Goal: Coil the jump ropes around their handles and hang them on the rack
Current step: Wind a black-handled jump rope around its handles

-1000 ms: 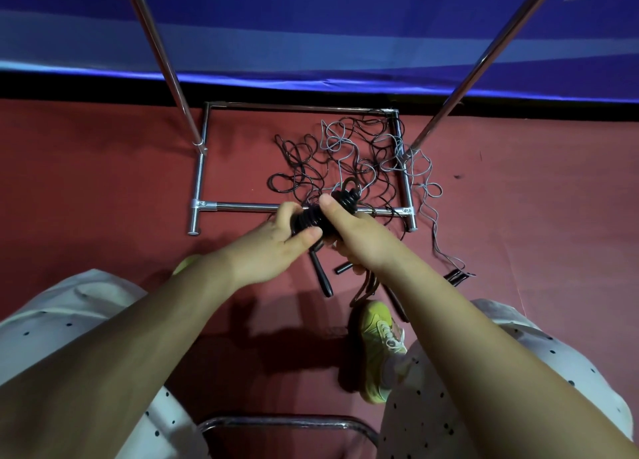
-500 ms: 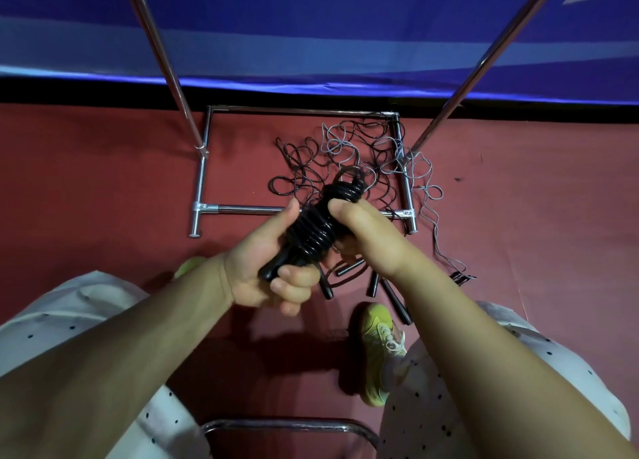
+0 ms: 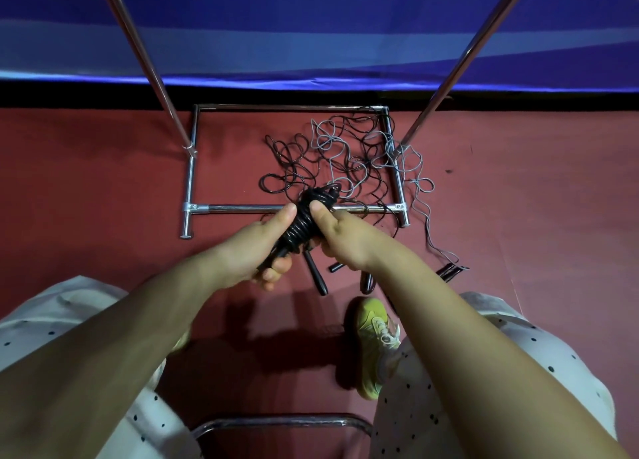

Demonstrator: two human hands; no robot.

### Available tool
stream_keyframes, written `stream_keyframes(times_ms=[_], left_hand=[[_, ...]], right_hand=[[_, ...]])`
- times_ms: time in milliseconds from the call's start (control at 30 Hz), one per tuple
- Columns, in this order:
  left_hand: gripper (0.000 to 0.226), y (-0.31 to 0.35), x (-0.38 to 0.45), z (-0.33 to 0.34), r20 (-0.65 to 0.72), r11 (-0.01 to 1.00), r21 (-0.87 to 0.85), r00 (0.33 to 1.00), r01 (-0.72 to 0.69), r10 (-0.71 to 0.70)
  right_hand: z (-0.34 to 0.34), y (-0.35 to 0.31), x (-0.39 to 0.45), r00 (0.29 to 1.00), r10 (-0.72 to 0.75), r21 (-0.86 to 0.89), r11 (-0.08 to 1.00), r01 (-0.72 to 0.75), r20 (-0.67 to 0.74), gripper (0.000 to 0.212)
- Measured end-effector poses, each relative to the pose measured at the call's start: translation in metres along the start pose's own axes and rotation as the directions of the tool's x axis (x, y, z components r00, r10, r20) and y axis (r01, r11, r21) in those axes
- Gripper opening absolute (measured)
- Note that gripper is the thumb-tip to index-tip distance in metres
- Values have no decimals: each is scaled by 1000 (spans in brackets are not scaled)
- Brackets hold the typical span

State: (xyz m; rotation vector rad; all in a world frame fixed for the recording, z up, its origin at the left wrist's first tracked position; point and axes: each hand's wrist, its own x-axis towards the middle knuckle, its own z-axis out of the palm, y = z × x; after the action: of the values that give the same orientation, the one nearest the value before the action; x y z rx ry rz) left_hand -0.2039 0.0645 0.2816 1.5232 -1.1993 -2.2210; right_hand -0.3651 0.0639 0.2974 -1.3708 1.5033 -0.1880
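Above the chrome tube rack (image 3: 238,208), left hand (image 3: 249,251) and right hand (image 3: 340,237) grip the black coiled jump rope (image 3: 300,228), thumbs pinching its coils. Coiling appears finished; next, secure the end and hang.

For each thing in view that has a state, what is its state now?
Coiled rope: wound round its handles, held by both hands.
Left hand: grips the handles.
Right hand: grips the coil.
Loose ropes: tangled on the floor.
Rack: standing.
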Motion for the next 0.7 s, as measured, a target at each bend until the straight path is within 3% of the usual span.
stream_keyframes(times_ms=[100, 267, 433, 567, 700], left_hand=[[66, 0, 2, 3, -125, 996, 70, 990, -55, 63], [62, -6, 9, -1, -200, 992, 61, 972, -113, 123], [55, -12, 16, -13, -217, 949, 238, 941, -206, 258], [64, -10, 16, -26, -234, 890, 415, 924, -187, 303], [23, -6, 15, -28, -179, 910, 337, 932, -243, 315]], right_hand=[[1, 2, 3, 999, 25, -18, 1000, -25, -33, 59], [-1, 7, 7, 998, 54, 44, 998, -54, -14, 67], [2, 7, 10, 996, 72, 46, 997, -70, -53, 69], [1, 3, 8, 995, 86, 187, 978, -94, 46, 69], [-4, -2, 0, 993, 55, 339, 937, -86, 101, 64]])
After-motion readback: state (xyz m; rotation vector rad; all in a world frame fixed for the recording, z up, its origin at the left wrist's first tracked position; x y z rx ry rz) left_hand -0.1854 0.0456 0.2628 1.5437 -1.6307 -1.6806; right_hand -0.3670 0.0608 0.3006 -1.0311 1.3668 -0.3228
